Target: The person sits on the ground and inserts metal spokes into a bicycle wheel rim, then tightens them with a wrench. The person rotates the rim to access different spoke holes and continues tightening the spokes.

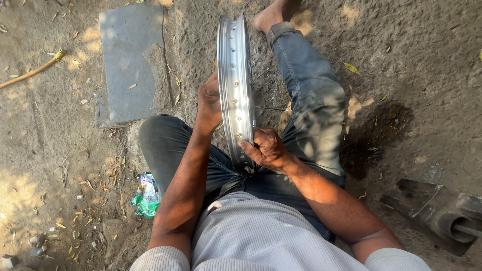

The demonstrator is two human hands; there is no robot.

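Between our knees, a silver wheel rim (234, 85) stands upright on edge, seen nearly edge-on, its lower end down at our lap and its top reaching toward our bare foot (268, 15). Spoke holes run in a row along its inner channel, and a couple of thin spokes (268, 108) stick out to the right side. Our left hand (210, 103) is wrapped around the left flange about halfway up, fingers closed on the rim's far side. Our right hand (266, 148) grips the lower part of the rim from the right, thumb laid across the channel, fingers curled shut; whether it pinches something small there we cannot tell. We sit on dirt ground (416, 60) in dark jeans (311, 90) and a light ribbed shirt (261, 236), right leg stretched out ahead. Left of the rim a flat grey slab (128, 60) lies on the ground. Near our left thigh sits a crumpled green wrapper (146, 195). A yellow hose end (35, 70) shows at far left. A dark metal part (437, 211) rests at lower right, well apart from the rim. Dry leaves (352, 68) are scattered around.
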